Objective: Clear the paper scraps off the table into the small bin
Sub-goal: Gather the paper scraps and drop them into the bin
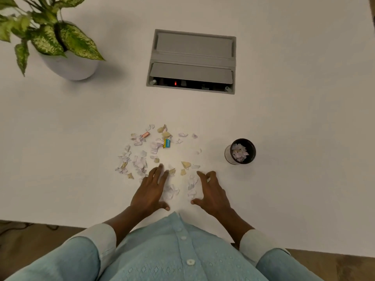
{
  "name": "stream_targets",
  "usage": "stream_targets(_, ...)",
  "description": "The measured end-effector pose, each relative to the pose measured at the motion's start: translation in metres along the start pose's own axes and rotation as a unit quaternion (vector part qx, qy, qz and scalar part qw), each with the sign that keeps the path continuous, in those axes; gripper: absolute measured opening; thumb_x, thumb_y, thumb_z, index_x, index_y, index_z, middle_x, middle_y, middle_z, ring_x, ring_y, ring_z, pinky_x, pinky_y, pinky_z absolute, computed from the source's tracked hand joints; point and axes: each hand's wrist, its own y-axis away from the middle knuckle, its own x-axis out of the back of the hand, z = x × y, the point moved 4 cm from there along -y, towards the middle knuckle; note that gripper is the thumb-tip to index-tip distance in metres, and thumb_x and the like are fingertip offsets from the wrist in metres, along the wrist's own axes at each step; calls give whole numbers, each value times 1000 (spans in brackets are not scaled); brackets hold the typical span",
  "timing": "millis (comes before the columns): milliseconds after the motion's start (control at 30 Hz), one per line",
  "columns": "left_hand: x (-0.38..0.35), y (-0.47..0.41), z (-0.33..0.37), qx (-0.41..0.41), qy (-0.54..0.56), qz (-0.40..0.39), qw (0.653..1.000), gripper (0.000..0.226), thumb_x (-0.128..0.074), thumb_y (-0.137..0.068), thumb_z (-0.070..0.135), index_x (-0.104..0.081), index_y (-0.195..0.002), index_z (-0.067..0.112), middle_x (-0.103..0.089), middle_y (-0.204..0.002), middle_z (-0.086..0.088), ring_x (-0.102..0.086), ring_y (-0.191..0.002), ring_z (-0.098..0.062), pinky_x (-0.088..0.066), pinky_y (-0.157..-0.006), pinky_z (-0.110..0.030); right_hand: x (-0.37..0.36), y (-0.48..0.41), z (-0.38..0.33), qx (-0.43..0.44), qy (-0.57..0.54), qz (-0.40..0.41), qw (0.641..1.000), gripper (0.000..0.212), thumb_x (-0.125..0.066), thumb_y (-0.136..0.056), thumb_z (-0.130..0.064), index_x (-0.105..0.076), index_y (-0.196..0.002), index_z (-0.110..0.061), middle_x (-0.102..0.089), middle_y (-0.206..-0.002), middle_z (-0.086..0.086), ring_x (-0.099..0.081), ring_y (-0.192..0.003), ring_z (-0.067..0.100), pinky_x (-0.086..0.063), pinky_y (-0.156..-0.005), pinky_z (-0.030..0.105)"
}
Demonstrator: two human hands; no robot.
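Dozens of torn paper scraps (140, 164) lie scattered on the white table (284, 118), mostly white, with some tan pieces among them. A blue-and-yellow scrap (167, 142) and a pinkish-orange one (145, 135) lie toward the far side of the scatter. The spread sits in front of the person, left of the small bin (228, 157).

The bin is dark and round. It stands upright on the table to the right of the scraps, apart from them, and holds a small heap of white scraps (240, 152).

Both hands are down on the table at the near edge of the scatter. The left hand (151, 189) lies nearly flat with its fingers straight and close together. Its fingertips rest among the nearest pieces and its thumb points inward; it grips nothing. The right hand (213, 191) has its fingers spread and slightly bent, tips toward the table, thumb stretched toward the left hand, and it too holds nothing. A small cluster of white scraps (170, 191) lies between the two hands, touching the inner edge of the left.

Farther back, a grey cable hatch (192, 61) is set into the tabletop with its near flap raised, and a red light (175, 83) shows inside. A potted plant (60, 37) with mottled green leaves stands in a pale pot (71, 66) at the far left. The person wears a light blue buttoned shirt (172, 250) with the cuffs turned back.
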Motion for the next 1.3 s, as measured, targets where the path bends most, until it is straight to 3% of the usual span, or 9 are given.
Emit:
stream_targets(133, -1, -3, 11, 14, -3, 13, 1000, 128, -87, -71, 58, -13, -164, 13, -1, -172, -20, -9, -158, -41, -25, -123, -56, 0, -15, -11, 38, 14, 1, 999, 100, -88, -69, -49, -30, -147, -29, -30, -134, 3, -55, -113, 25, -58, -84, 40)
stream_targets(233, 0, -9, 19, -1, -4, 24, 1000, 110, -89, -77, 42, -25, -161, 11, -15, -170, -23, -24, -152, -42, -40, -117, -56, -1, -27, -23, 67, 22, -14, 997, 85, -89, -72, -43, -39, -140, -29, -33, -133, 3, -57, -109, 22, -59, -87, 36)
stream_targets(400, -5, -14, 31, -55, 7, 63, 996, 70, -89, -77, 14, -54, -138, 9, -49, -149, -22, -56, -127, -37, -61, -88, -42, -10, -37, -34, 84, 50, -33, 995, 52, -78, -87, -35, -54, -131, -22, -41, -142, 9, -58, -117, 25, -52, -94, 31)
stream_targets(533, -1, -14, 39, -59, 25, 97, 993, 38, -89, -71, 1, -69, -103, 5, -63, -112, -17, -63, -94, -29, -52, -59, -28, -8, -31, -35, 97, 61, -5, 993, 16, -70, -92, -20, -66, -107, -17, -55, -116, 7, -57, -101, 26, -49, -80, 33)
stream_targets(700, -1, -20, 36, -55, 89, 112, 988, 25, -81, -72, -10, -69, -87, 6, -63, -93, -13, -58, -83, -30, -48, -59, -35, -6, -24, -21, 43, -6, 31, 999, 13, -68, -86, -10, -73, -94, -19, -64, -98, 3, -62, -92, 24, -47, -75, 30)
stream_targets(867, 28, -31, 49, -22, 216, 152, 964, 11, -77, -84, -2, -71, -87, 6, -66, -89, -11, -58, -80, -25, -45, -64, -36, 30, -12, -2, -48, -137, 152, 978, 16, -70, -81, -6, -75, -83, -21, -67, -87, -1, -65, -78, 18, -52, -70, 31)
stream_targets(1000, 75, -46, 86, -18, 315, 205, 926, 9, -80, -89, 16, -72, -89, 11, -65, -87, -4, -53, -74, -12, -36, -63, -20, 79, 3, 6, -82, -188, 262, 943, 15, -72, -80, -8, -73, -80, -24, -68, -85, -3, -65, -75, 15, -53, -68, 33)
stream_targets(1167, 124, -70, 137, -51, 360, 233, 902, 14, -86, -82, 14, -72, -85, 13, -63, -83, 1, -50, -68, -9, -32, -60, -10, 139, 18, 20, -120, -215, 357, 901, 13, -79, -80, -9, -75, -85, -21, -72, -91, -2, -65, -79, 12, -46, -73, 23)
stream_targets(1300, 136, -93, 169, -81, 338, 205, 915, 15, -84, -82, 13, -71, -88, 11, -67, -87, -7, -56, -74, -17, -36, -62, -27, 163, 22, 33, -149, -186, 370, 898, 14, -79, -81, -11, -74, -90, -20, -69, -93, 5, -65, -82, 20, -44, -72, 26)
